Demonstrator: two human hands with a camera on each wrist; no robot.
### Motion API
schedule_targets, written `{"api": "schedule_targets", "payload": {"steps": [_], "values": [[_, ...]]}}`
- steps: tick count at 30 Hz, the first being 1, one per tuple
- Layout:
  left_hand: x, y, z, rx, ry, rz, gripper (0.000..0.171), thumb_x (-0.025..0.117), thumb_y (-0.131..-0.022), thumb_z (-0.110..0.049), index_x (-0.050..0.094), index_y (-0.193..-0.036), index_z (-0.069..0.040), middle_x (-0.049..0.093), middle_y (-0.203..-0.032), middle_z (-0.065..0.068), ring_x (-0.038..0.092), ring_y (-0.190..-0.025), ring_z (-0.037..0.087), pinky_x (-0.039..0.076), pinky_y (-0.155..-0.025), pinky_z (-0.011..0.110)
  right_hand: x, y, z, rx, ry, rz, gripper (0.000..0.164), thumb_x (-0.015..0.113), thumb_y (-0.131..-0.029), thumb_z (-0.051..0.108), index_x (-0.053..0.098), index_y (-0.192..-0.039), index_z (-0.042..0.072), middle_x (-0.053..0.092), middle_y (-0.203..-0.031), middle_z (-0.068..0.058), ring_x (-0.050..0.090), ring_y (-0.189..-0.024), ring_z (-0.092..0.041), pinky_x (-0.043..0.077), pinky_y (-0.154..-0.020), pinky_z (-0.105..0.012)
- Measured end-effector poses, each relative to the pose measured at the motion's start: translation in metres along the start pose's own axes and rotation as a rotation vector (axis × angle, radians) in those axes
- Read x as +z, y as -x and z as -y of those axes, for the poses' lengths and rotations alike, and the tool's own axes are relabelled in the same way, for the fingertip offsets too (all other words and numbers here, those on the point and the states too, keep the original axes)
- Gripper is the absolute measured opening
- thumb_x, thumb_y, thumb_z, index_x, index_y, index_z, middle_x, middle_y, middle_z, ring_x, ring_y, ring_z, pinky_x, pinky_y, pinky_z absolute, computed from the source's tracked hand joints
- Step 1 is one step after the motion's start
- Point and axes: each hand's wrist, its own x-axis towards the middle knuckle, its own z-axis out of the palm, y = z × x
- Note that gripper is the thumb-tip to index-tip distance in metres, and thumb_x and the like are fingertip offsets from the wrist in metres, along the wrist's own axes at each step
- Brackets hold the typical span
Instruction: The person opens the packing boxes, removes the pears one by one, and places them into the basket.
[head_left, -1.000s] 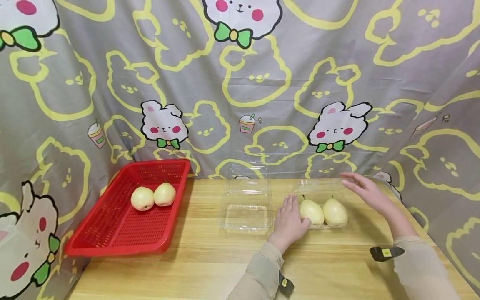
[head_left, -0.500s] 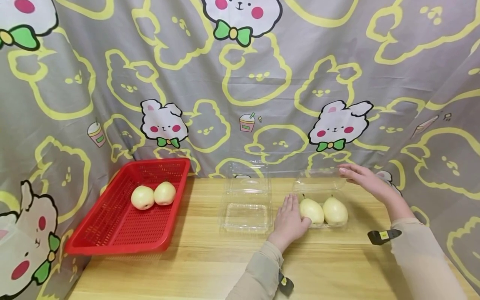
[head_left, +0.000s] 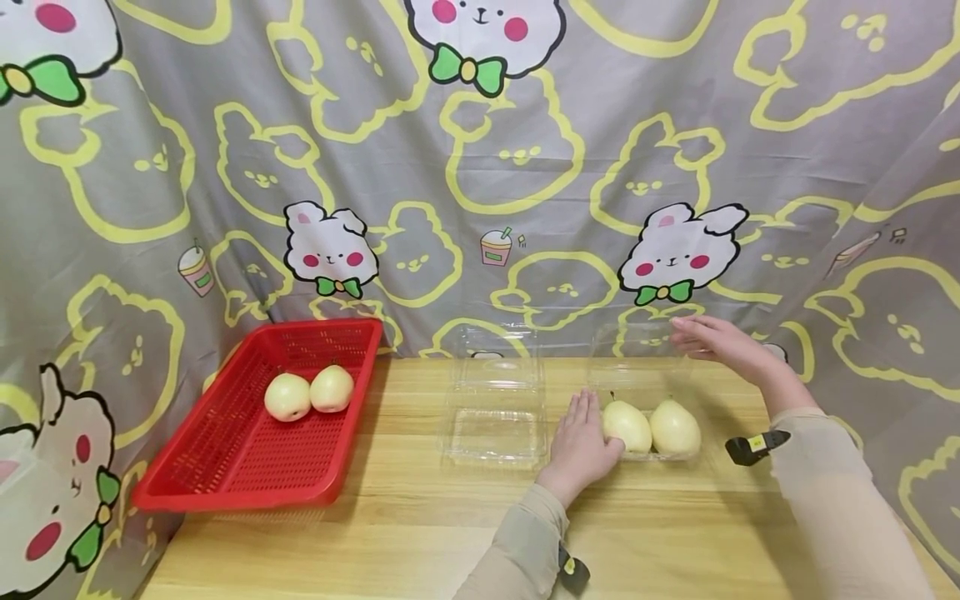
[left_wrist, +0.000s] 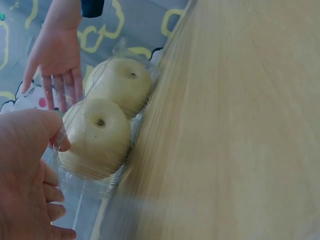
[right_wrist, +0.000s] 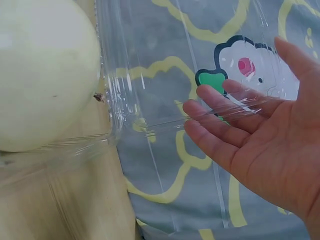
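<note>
Two pears [head_left: 628, 427] sit side by side in the base of the right-hand clear container [head_left: 663, 456], on the bench [head_left: 405, 550]. Its lid [head_left: 637, 343] stands raised at the back. The left hand [head_left: 581, 446] lies with fingers extended along the container's left side, thumb over its front corner. The right hand [head_left: 723, 346] is spread at the lid's right edge, gripping nothing; firm contact cannot be confirmed.

Risks, in my judgement: a shove from the left hand could slide the light container or crumple its thin wall; uneven pressure at one lid edge could twist the hinge; the pears, standing above the rim, could bear against a lowered lid.

Differences between views: only the head view shows the second container [head_left: 495, 433] and the red basket [head_left: 232, 502]. The left wrist view shows the pears' dimpled undersides [left_wrist: 101, 122]; the right wrist view shows the lid's edge crossing the fingers [right_wrist: 215, 132].
</note>
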Motion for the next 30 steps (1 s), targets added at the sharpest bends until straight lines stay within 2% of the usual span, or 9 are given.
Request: {"api": "schedule_targets", "payload": {"steps": [6,10,14,16,18,22,25,27,30], "values": [[0.0,0.0,-0.001,-0.009,-0.013,0.002,0.08,0.049,-0.085,-0.036,0.021,-0.155,-0.009,0.019,-0.164,0.005,0.017,-0.152,0.022,0.023,-0.122,0.038,-0.001,-0.006,0.004,0.012,-0.032,0.014,0.078,0.028,-0.103,0.054,0.019,-0.15,-0.008,0.04,-0.144,-0.036,0.041,-0.133,-0.05,0.036,-0.111,-0.056],[0.0,0.001,-0.001,-0.01,-0.01,0.005,0.08,0.049,-0.085,-0.036,0.021,-0.155,-0.009,0.019,-0.164,0.005,0.017,-0.152,0.022,0.023,-0.122,0.038,-0.002,-0.009,0.001,0.012,-0.042,-0.004,0.078,0.027,-0.102,0.054,0.021,-0.15,-0.007,0.048,-0.139,-0.033,0.049,-0.128,-0.045,0.041,-0.108,-0.053],[-0.001,0.001,-0.001,-0.011,-0.009,0.004,0.08,0.049,-0.085,-0.036,0.021,-0.155,-0.009,0.019,-0.164,0.005,0.017,-0.152,0.022,0.023,-0.122,0.038,-0.004,-0.012,-0.002,0.011,-0.084,-0.011,0.078,0.027,-0.102,0.055,0.019,-0.151,-0.005,0.062,-0.125,-0.015,0.062,-0.115,-0.022,0.049,-0.102,-0.041],[-0.001,0.001,-0.001,-0.012,-0.009,0.004,0.08,0.049,-0.085,-0.036,0.021,-0.155,-0.009,0.019,-0.164,0.005,0.017,-0.152,0.022,0.023,-0.122,0.038,-0.006,-0.013,-0.003,0.011,-0.115,-0.01,0.079,0.027,-0.102,0.055,0.018,-0.151,-0.006,0.066,-0.116,-0.002,0.064,-0.108,-0.011,0.05,-0.098,-0.032],[-0.001,0.001,-0.001,-0.013,-0.009,0.004,0.08,0.049,-0.085,-0.036,0.021,-0.156,-0.01,0.019,-0.164,0.005,0.017,-0.152,0.022,0.023,-0.122,0.038,-0.006,-0.013,-0.005,0.003,-0.143,-0.007,0.079,0.027,-0.102,0.055,0.017,-0.151,-0.006,0.065,-0.113,0.003,0.064,-0.103,-0.003,0.051,-0.095,-0.026],[-0.001,0.001,-0.002,-0.015,-0.01,0.003,0.08,0.049,-0.085,-0.036,0.021,-0.155,-0.01,0.018,-0.164,0.004,0.017,-0.152,0.022,0.022,-0.122,0.039,-0.004,-0.013,-0.009,-0.015,-0.171,-0.015,0.079,0.025,-0.102,0.055,0.018,-0.15,-0.008,0.059,-0.127,-0.014,0.061,-0.097,0.006,0.051,-0.094,-0.02],[-0.002,0.001,-0.002,-0.018,-0.007,0.004,0.08,0.049,-0.085,-0.036,0.021,-0.155,-0.01,0.018,-0.164,0.004,0.017,-0.152,0.022,0.023,-0.122,0.039,-0.002,-0.013,-0.015,-0.019,-0.186,-0.017,0.079,0.024,-0.102,0.054,0.018,-0.15,-0.009,0.04,-0.143,-0.034,0.06,-0.102,0.006,0.05,-0.095,-0.019],[-0.002,0.001,-0.002,-0.02,-0.009,0.006,0.08,0.049,-0.085,-0.036,0.021,-0.155,-0.01,0.018,-0.164,0.004,0.017,-0.152,0.022,0.023,-0.122,0.038,-0.001,-0.013,-0.019,-0.025,-0.197,-0.012,0.08,0.024,-0.103,0.053,0.016,-0.15,-0.01,0.029,-0.148,-0.038,0.059,-0.106,0.004,0.049,-0.097,-0.019],[-0.002,0.001,-0.002,-0.022,-0.016,0.008,0.08,0.05,-0.085,-0.036,0.021,-0.155,-0.01,0.018,-0.164,0.004,0.017,-0.152,0.022,0.022,-0.122,0.038,0.0,-0.013,-0.025,-0.018,-0.211,-0.009,0.08,0.024,-0.103,0.053,0.013,-0.151,-0.01,0.027,-0.149,-0.038,0.059,-0.109,0.001,0.049,-0.097,-0.021]]}}
